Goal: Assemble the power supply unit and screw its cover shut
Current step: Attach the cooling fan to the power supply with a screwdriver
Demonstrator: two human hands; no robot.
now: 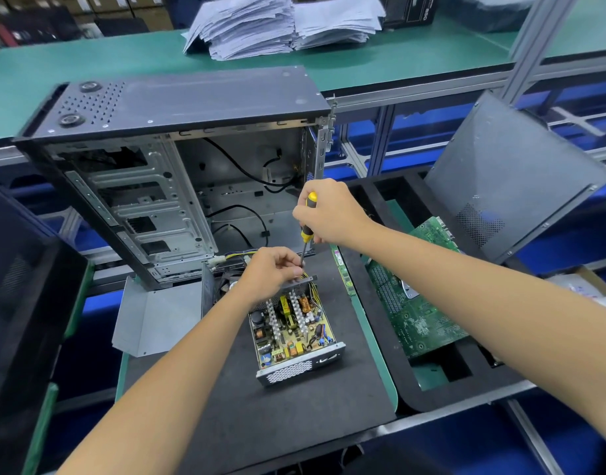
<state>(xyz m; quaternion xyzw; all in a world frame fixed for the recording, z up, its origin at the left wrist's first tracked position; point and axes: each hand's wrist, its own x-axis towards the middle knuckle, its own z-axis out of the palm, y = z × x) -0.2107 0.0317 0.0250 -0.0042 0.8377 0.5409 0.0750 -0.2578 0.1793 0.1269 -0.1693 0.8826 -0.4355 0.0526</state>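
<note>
Right now the open grey metal power supply box (296, 341) sits on the black mat (246, 406) of the bench, near the middle, its yellow-brown circuit board with coils and capacitors (291, 332) exposed from above. The left hand (272, 270) pinches the far top edge of the box, fingers curled round the rim beside the tool tip. The right hand (329, 212) is wrapped round the handle of a yellow-and-black screwdriver (306, 228), held nearly upright with its shaft running down to that same far edge.

I judge the box stiff and fairly heavy, its sheet edges thin and possibly sharp, so the outer walls are the place to hold; the board parts look fragile and should stay untouched. The bent grey sheet-metal cover (154, 317) lies to the left, not yet fitted. Farther off stands an open dark computer case (178, 108) holding loose black cables (246, 214), and a black foam tray (438, 389) on the right carries a green motherboard (414, 303).
</note>
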